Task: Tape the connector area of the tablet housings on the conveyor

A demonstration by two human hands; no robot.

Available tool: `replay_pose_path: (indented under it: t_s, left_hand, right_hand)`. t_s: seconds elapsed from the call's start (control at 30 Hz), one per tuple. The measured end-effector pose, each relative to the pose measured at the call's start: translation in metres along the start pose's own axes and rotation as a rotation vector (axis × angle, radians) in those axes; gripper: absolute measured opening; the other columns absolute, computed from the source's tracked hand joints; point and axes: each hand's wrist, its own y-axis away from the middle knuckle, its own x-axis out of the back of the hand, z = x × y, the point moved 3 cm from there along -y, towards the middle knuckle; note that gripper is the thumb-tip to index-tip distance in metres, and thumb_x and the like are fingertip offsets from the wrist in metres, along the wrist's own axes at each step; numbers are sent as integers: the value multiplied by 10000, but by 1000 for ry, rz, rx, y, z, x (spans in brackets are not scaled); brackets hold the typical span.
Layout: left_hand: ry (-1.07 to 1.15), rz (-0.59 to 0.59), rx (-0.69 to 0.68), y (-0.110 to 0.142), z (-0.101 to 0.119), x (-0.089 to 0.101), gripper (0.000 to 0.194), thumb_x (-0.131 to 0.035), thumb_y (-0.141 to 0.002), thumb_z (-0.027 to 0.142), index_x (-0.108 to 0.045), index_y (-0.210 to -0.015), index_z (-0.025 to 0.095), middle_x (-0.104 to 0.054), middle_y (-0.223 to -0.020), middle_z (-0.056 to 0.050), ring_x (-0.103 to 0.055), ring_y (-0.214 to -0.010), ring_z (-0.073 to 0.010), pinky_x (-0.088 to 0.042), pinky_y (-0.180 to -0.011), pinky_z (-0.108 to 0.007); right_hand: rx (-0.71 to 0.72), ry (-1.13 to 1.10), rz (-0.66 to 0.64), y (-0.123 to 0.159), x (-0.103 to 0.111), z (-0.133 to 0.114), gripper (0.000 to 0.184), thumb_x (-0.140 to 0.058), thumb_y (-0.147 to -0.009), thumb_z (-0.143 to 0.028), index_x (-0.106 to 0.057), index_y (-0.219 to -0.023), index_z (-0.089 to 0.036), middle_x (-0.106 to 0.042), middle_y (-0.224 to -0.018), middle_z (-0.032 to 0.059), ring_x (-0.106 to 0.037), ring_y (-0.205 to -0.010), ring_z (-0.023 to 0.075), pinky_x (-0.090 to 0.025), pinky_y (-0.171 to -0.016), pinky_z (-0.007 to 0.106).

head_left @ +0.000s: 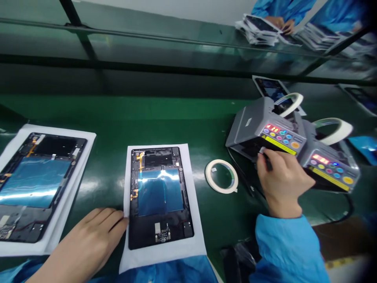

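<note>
An opened tablet [160, 192] lies on a white foam sheet [193, 236] in the middle of the bench, its battery, orange flex cables and small circuit board showing. My left hand [94, 236] lies flat beside it, fingers together, the fingertips touching the sheet's and tablet's left edge. At the front of the left grey tape dispenser [253, 125], my right hand [282, 177] pinches a small pale piece of tape [262, 150] between thumb and forefinger. Something dark shows under those fingers; I cannot make it out.
Another opened tablet [38, 173] lies on white sheets at left. A loose tape roll [208, 177] lies between the middle tablet and the dispensers. A second tape dispenser [332, 157] stands at right, cables below. Behind the shelf, a co-worker's hands [282, 23] touch stacked sheets.
</note>
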Motion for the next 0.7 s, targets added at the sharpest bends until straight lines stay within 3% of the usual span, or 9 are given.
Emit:
replay_pose_path:
  t_s: [0.1, 0.2, 0.33, 0.4, 0.5, 0.6, 0.7]
  left_hand:
    - [-12, -7, 7, -2, 1, 7, 329, -357, -872, 55, -662, -873, 179, -643, -835, -60, -583, -751, -224, -429, -707, -374]
    - [6, -6, 7, -7, 2, 14, 290, -376, -896, 80, -652, -912, 168, -640, -858, -63, -589, -771, -220, -448, -705, -370]
    - [31, 14, -40, -39, 10, 16, 201, -435, -904, 133, -632, -876, 156, -626, -810, -56, -593, -735, -214, -481, -655, -356]
    - [44, 8, -51, -67, 14, 10, 170, -470, -902, 174, -615, -815, 154, -607, -761, -45, -588, -680, -205, -490, -604, -342]
    - [81, -12, 64, -111, 11, -5, 178, -497, -904, 227, -595, -778, 151, -594, -738, -36, -591, -624, -190, -488, -546, -312]
    - [156, 2, 197, -142, 0, -22, 164, -528, -898, 275, -609, -842, 143, -620, -796, -46, -629, -685, -198, -506, -581, -307]
    - [246, 16, 276, -155, -8, -35, 169, -557, -885, 311, -619, -894, 154, -638, -835, -40, -645, -717, -205, -519, -618, -320]
  right_hand:
    - [-17, -60, 29, 0, 11, -1, 260, -483, -888, -325, -688, -931, -171, -706, -901, 108, -653, -800, 249, -414, -591, 331]
    - [13, -212, 82, 2, 32, -18, 216, -522, -870, -282, -687, -908, -149, -699, -866, 128, -654, -804, 247, -461, -637, 327]
    - [335, -540, -50, -2, 48, -81, 127, -534, -873, -222, -654, -885, -181, -694, -877, 54, -650, -783, 158, -483, -672, 251]
    - [467, -687, -146, -6, 39, -115, 134, -518, -886, -217, -649, -887, -190, -692, -866, 30, -645, -754, 133, -483, -657, 232]
    - [529, -856, -229, -14, 12, -150, 148, -507, -892, -203, -651, -913, -176, -685, -844, 32, -636, -723, 127, -488, -623, 231]
    - [493, -971, -233, -16, -11, -161, 132, -527, -882, -183, -651, -920, -162, -675, -816, 33, -622, -688, 116, -485, -582, 221]
    - [468, -1017, -198, -15, -17, -158, 117, -545, -870, -159, -646, -929, -156, -672, -817, 35, -622, -702, 111, -496, -610, 220]
